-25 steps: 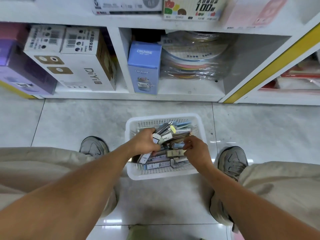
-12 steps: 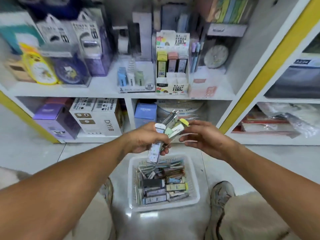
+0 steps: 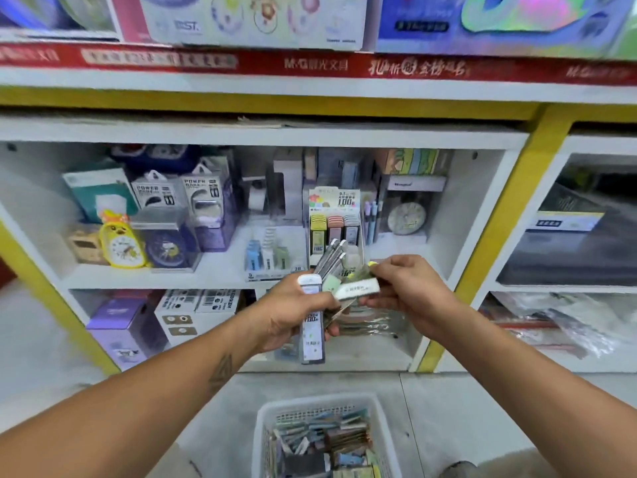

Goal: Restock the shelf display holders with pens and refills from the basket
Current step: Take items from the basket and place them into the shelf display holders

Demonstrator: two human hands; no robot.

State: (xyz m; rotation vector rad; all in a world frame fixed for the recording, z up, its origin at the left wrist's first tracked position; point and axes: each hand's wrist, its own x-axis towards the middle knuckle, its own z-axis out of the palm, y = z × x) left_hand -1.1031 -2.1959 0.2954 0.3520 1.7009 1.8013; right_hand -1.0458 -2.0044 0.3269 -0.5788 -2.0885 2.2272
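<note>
While boxed power banks (image 3: 179,196), a yellow clock (image 3: 121,241) and a round pale clock (image 3: 406,219) crowd the middle shelf (image 3: 220,270), the display holder (image 3: 332,222) stands near that shelf's front edge, right of centre, its slots filled with yellow, pink and grey refill cases. Both hands are raised directly before it and cover its lower part. The left hand (image 3: 293,312) grips a fanned bundle of refill packs (image 3: 319,298): one long pack hangs down below the fist, and several grey ends stick up past the thumb. The right hand (image 3: 410,291) pinches a white pack (image 3: 356,289) between thumb and fingertips, its near end touching the bundle. Below, on the floor at the frame's bottom edge, the white basket (image 3: 265,419) holds a loose heap of more packs. Purple and white boxes (image 3: 193,315) fill the lower shelf.
</note>
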